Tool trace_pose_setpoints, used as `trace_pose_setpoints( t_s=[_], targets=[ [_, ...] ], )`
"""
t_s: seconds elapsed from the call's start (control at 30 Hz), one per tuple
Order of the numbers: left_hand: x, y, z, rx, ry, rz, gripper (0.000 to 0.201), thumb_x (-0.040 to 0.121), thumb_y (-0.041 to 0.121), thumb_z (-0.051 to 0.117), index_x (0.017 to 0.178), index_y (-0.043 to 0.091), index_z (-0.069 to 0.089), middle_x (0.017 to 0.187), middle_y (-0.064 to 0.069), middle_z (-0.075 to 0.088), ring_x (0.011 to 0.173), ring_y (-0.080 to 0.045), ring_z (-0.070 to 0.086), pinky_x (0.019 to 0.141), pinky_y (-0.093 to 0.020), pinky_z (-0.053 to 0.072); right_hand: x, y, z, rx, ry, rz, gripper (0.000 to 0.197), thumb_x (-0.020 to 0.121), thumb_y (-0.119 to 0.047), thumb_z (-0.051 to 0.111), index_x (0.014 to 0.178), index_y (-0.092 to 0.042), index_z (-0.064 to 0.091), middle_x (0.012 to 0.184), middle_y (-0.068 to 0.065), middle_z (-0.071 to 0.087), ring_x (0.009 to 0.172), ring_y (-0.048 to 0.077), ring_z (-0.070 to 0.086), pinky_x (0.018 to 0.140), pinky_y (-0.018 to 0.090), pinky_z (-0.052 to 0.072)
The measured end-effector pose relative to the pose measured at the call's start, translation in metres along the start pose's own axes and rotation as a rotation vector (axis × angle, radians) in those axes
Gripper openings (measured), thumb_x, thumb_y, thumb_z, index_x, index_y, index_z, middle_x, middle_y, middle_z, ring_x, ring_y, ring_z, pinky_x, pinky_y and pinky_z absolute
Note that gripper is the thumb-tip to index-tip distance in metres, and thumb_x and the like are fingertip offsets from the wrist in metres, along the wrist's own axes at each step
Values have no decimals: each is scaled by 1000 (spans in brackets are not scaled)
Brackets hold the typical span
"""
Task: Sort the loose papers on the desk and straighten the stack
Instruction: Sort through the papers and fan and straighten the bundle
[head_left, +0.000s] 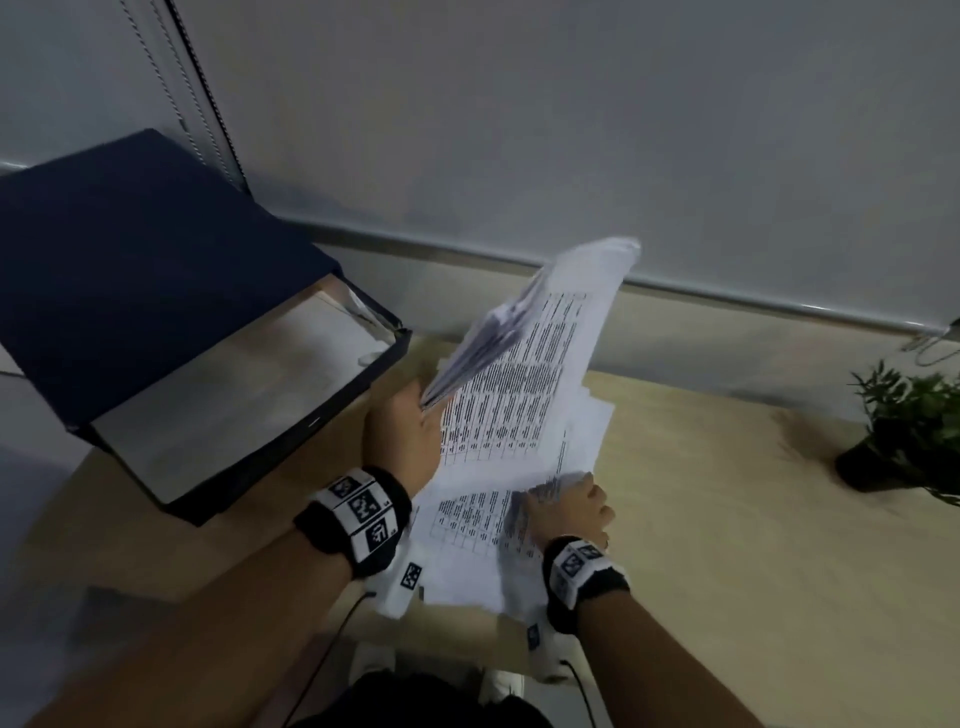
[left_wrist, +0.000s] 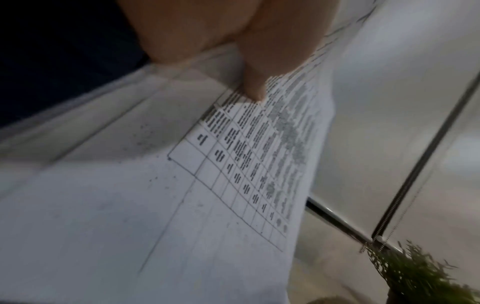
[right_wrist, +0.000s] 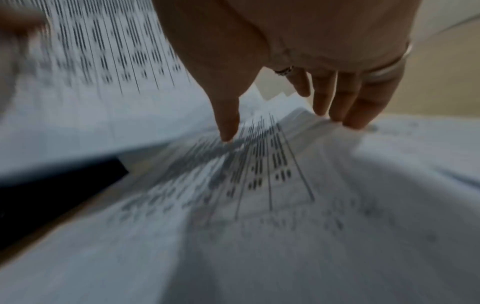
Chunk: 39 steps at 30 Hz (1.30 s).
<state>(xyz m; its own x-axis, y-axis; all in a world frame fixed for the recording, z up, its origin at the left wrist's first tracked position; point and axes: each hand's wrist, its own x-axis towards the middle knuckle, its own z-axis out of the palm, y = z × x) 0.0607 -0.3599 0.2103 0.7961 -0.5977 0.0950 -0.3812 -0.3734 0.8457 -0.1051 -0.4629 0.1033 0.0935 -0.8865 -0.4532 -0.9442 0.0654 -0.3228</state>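
Note:
My left hand (head_left: 413, 415) grips a bundle of printed sheets (head_left: 524, 358) by its lower left corner and holds it raised and tilted above the desk. In the left wrist view the thumb (left_wrist: 255, 86) presses on the top sheet's printed table (left_wrist: 233, 164). Loose papers (head_left: 467, 525) lie fanned out on the desk under both hands. My right hand (head_left: 569, 501) pinches the lifted edge of one loose sheet (right_wrist: 272, 164), thumb (right_wrist: 228, 127) on top and the other fingers (right_wrist: 337, 107) behind the raised edge. The frames are motion-blurred.
A dark blue open box file (head_left: 156, 312) stands at the left on the wooden desk (head_left: 753, 545), its pale inside showing. A small potted plant (head_left: 906, 431) sits at the right edge. A blind with a bead cord (left_wrist: 405, 185) hangs behind.

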Motion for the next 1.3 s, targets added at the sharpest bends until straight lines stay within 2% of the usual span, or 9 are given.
trace_pose_setpoints(
  t_s=[0.1, 0.33, 0.47, 0.53, 0.6, 0.67, 0.93, 1.13, 1.3],
  targets=[
    [4, 3, -7, 98, 44, 179, 36, 85, 1, 51, 109, 19, 69, 82, -6, 71, 74, -28, 67, 65, -35, 56, -7, -11, 12, -94, 35, -35, 104, 80, -57, 63, 154, -8, 9, 152, 12, 26, 136, 35, 27, 106, 52, 34],
    [3, 12, -24, 39, 88, 160, 40, 80, 12, 40, 104, 21, 69, 75, -1, 65, 66, -25, 58, 62, -40, 54, 7, -25, 17, -107, -11, -32, 124, 70, -50, 81, 155, -8, 2, 150, 14, 28, 135, 36, 30, 106, 50, 37],
    [2, 16, -31, 29, 129, 146, 40, 85, 10, 41, 115, 11, 68, 95, -12, 73, 82, -30, 66, 72, -25, 50, 18, -27, 15, 63, -113, 4, 121, 74, -25, 82, 155, -13, -7, 147, 19, 37, 129, 38, 47, 102, 50, 47],
    [3, 12, -32, 21, 115, 96, 35, 89, 10, 46, 118, 8, 66, 99, -15, 72, 85, -31, 67, 73, -29, 53, 20, -25, 9, 163, -112, 23, 90, 84, -15, 68, 154, -12, 10, 136, 21, 53, 117, 39, 58, 94, 45, 52],
    [3, 6, -31, 18, 84, 72, 29, 92, 9, 55, 119, 12, 66, 101, -10, 73, 89, -27, 69, 79, -34, 58, 19, -19, -3, 214, -78, -9, 48, 87, -15, 60, 131, -4, 44, 122, 23, 62, 106, 40, 63, 82, 38, 53],
    [0, -6, -27, 22, 48, 54, 23, 94, 9, 58, 114, 13, 67, 99, -7, 73, 89, -24, 69, 80, -37, 59, 19, -8, -19, 231, -60, -49, 28, 87, -16, 60, 111, -3, 56, 112, 23, 66, 98, 39, 64, 73, 34, 50],
    [-2, -66, 9, 167, -186, -329, 35, 93, 26, 63, 87, -7, 58, 77, -18, 66, 75, -33, 66, 73, -44, 56, 13, 24, -100, 248, 203, -178, 27, 90, -15, 62, 111, 1, 59, 100, 23, 66, 74, 28, 52, 65, 35, 44],
    [8, -88, 27, 216, -357, -487, 34, 90, 24, 68, 103, -7, 62, 83, -13, 63, 78, -28, 64, 64, -30, 47, 9, 11, -190, 370, 513, -264, 32, 81, -25, 72, 93, 4, 62, 81, 19, 64, 78, 37, 66, 63, 38, 49],
    [9, -89, 32, 261, -497, -503, 46, 87, 35, 70, 107, -6, 61, 99, -10, 68, 88, -25, 66, 70, -28, 48, 17, 14, -206, 641, 334, -300, 34, 73, -26, 81, 95, -3, 68, 79, 12, 71, 63, 22, 69, 60, 36, 58]
  ],
)
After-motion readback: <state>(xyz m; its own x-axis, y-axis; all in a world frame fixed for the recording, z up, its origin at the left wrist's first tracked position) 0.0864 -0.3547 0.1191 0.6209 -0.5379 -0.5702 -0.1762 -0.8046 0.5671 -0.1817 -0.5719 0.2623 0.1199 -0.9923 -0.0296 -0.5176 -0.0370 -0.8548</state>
